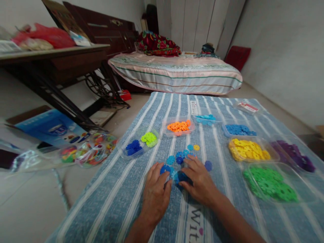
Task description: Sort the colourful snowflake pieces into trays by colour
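My left hand [156, 190] rests on the striped blue cloth [121, 199], its fingertips pinching a dark blue snowflake disc [165, 168]. My right hand [198, 180] lies beside it, fingers curled over a cluster of joined blue discs [181, 177]. Between and just beyond both hands lie several loose discs [181, 156], light blue and dark blue, with one yellow disc [196, 147] at the far edge of the group and one blue disc [208, 165] to the right.
Clear trays of sorted discs ring the hands: blue and lime [140, 143], orange [178, 126], cyan [206, 118], blue [239, 130], yellow [249, 150], purple [295, 155], green [272, 184]. A plastic bag of mixed discs [86, 153] lies left. A bed [177, 72] and sewing table [53, 57] stand behind.
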A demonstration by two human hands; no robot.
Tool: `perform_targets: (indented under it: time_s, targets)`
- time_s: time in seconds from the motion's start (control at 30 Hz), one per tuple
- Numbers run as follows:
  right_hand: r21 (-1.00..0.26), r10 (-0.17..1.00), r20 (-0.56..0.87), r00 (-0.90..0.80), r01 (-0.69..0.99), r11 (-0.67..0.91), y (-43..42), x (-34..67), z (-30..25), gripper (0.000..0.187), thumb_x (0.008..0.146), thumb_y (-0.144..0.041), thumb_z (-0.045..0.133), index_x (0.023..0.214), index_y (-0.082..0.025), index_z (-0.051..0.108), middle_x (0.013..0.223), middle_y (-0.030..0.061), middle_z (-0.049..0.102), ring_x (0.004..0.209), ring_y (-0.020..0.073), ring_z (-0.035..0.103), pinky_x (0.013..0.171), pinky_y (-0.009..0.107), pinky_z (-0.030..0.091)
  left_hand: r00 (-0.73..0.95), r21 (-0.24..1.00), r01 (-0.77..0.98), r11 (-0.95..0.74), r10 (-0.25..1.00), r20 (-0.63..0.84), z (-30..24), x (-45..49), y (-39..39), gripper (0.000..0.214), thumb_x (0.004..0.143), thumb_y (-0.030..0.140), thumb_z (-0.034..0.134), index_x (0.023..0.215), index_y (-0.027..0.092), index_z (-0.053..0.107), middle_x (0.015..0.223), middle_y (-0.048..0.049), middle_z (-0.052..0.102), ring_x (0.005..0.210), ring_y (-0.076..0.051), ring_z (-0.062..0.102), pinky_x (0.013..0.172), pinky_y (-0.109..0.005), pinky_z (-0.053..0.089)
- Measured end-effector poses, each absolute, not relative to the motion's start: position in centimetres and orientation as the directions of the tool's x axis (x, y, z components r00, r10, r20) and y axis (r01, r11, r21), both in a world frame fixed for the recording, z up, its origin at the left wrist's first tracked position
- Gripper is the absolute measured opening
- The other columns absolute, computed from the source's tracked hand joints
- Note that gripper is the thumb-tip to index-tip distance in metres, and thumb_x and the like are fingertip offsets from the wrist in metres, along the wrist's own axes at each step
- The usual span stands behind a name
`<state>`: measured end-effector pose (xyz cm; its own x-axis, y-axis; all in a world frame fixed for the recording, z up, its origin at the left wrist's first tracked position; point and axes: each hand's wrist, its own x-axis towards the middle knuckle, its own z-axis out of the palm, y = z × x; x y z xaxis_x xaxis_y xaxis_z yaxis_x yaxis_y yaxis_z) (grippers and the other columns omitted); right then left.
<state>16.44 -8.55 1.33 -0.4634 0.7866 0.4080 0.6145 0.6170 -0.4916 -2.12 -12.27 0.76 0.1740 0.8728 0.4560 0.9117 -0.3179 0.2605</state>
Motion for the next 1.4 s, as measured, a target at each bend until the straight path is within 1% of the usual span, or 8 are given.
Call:
perform_targets:
  time_s: [0.43,0.63,0.73,0.83,0.93,1.03,1.2,1.4]
  targets:
    - [-0.420,0.805,0.356,-0.475,0.688,0.592,-11.2,18.4,1.1,0.017,0.072,-0.027,0.065,0.087,-0.018,0.064,0.125,0.0114,0.050,0.127,0.0306,0.031,0.098,0.053,0.035,0.247,0.282,0.908,-0.310,0.939,0.238,2.0,-0.9,-10.5,0.023,0.079,0.027,0.053,0.100,0.019,0.060,0.133,-0.0117,0.040,0.129,-0.032,0.028,0.100,-0.054,0.035]
    - [-0.458,0.833,0.380,-0.402,0.701,0.547,-11.1,20.0,0.9,0.008,0.076,-0.028,0.061,0.073,-0.021,0.065,0.112,0.0086,0.059,0.122,0.0276,0.040,0.097,0.050,0.038,0.268,0.360,0.862,-0.357,0.924,0.275,2.5,-0.5,-10.8,0.006,0.076,0.020,0.054,0.080,0.016,0.057,0.131,-0.0117,0.044,0.128,-0.030,0.031,0.101,-0.050,0.036]
    - [-0.517,0.850,0.448,-0.276,0.697,0.498,-9.4,20.8,0.9,0.010,0.079,-0.026,0.056,0.078,-0.022,0.065,0.101,0.0074,0.063,0.112,0.0226,0.049,0.095,0.043,0.043,0.265,0.389,0.838,-0.383,0.908,0.324,2.9,-0.1,-11.0,0.005,0.077,0.018,0.052,0.072,0.017,0.053,0.119,-0.0107,0.054,0.119,-0.027,0.042,0.096,-0.046,0.041]
    - [-0.583,0.873,0.473,-0.121,0.700,0.413,-6.6,21.4,1.0,0.016,0.082,-0.027,0.051,0.078,-0.021,0.065,0.090,0.0063,0.065,0.095,0.0189,0.057,0.089,0.038,0.046,0.230,0.452,0.818,-0.355,0.923,0.308,3.5,0.1,-11.0,0.012,0.080,0.021,0.048,0.068,0.018,0.051,0.088,-0.0057,0.062,0.091,-0.020,0.056,0.079,-0.036,0.048]
    - [-0.638,0.889,0.457,0.031,0.708,0.304,-3.6,21.7,0.8,0.021,0.082,-0.029,0.048,0.074,-0.020,0.065,0.084,0.0056,0.065,0.084,0.0179,0.058,0.082,0.035,0.046,0.151,0.529,0.820,-0.220,0.974,0.170,4.4,0.3,-10.6,0.020,0.082,0.029,0.045,0.066,0.019,0.050,0.065,0.0002,0.057,0.064,-0.014,0.055,0.061,-0.027,0.044]
    - [-0.699,0.893,0.426,0.146,0.679,0.222,-1.6,21.8,0.2,0.023,0.081,-0.031,0.047,0.073,-0.018,0.065,0.079,0.0057,0.065,0.080,0.0188,0.057,0.078,0.034,0.045,0.051,0.628,0.778,-0.016,0.998,-0.039,5.3,0.8,-9.2,0.024,0.081,0.035,0.047,0.063,0.019,0.049,0.051,0.0045,0.049,0.050,-0.010,0.048,0.051,-0.023,0.039]
    - [-0.844,0.916,0.321,0.239,0.512,0.162,-0.8,22.2,-1.0,0.027,0.080,-0.035,0.046,0.075,-0.017,0.065,0.074,0.0037,0.064,0.074,0.0172,0.058,0.071,0.030,0.044,0.034,0.794,0.577,0.189,0.966,-0.254,6.6,2.2,-5.0,0.017,0.071,0.029,0.055,0.060,0.017,0.048,0.046,0.0071,0.044,0.045,-0.008,0.046,0.046,-0.019,0.038]
    - [-0.887,0.935,0.270,0.230,0.437,0.149,-0.9,22.5,-1.3,0.028,0.079,-0.038,0.049,0.070,-0.017,0.065,0.069,0.0027,0.062,0.070,0.0170,0.057,0.068,0.029,0.043,0.087,0.899,0.432,0.072,0.989,-0.121,8.9,6.7,3.6,0.015,0.066,0.022,0.060,0.058,0.014,0.050,0.049,0.0040,0.051,0.049,-0.009,0.055,0.048,-0.018,0.041]
